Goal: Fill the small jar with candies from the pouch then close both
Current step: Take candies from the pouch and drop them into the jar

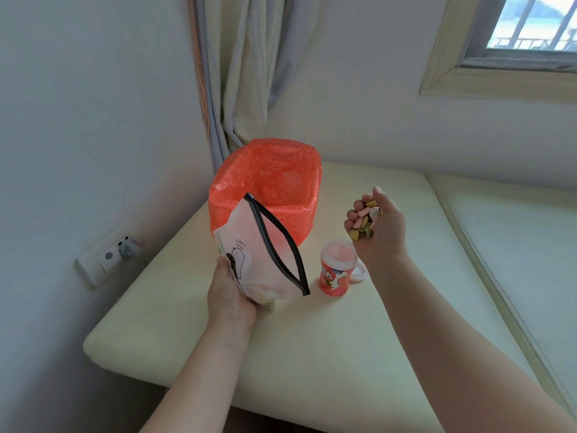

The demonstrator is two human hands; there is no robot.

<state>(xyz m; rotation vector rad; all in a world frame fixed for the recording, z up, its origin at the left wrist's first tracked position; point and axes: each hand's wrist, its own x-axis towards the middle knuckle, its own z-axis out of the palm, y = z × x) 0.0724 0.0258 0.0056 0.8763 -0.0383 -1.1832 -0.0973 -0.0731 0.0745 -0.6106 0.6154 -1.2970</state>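
Head cam, one view. Work surface: pale cream cushioned top (312, 354), set into a room corner.

L hand (229, 295) is gripping the pouch (262, 260) from below and at its lower side, fingers wrapped onto the printed face, thumb side toward the camera. Pouch is standing roughly upright, tilting a bit, w/ its black zip (278, 242) gaping wide open. Pouch base is sitting at or just above the cushion; cannot tell which.

R hand (379, 228) is cupping a handful of candies (365, 220), palm facing left, fingers curled round the pile. Candies are showing yellow, pink, green and white. Hand is hovering above and slightly right of the small jar (337, 267), not touching it.

Jar is standing upright on the cushion, just right of the pouch, mouth open; red-pink label, pale rim. Fill level inside not readable. White lid (358, 272) is lying flat on the cushion, just behind-right of the jar, partly hidden by the R wrist.

Behind the pouch: a bin lined w/ an orange plastic bag (265, 179), touching or very near the pouch's back edge. Curtain (246, 73) is hanging in the corner. Wall socket (109, 254) at left, window (527, 29) upper right.
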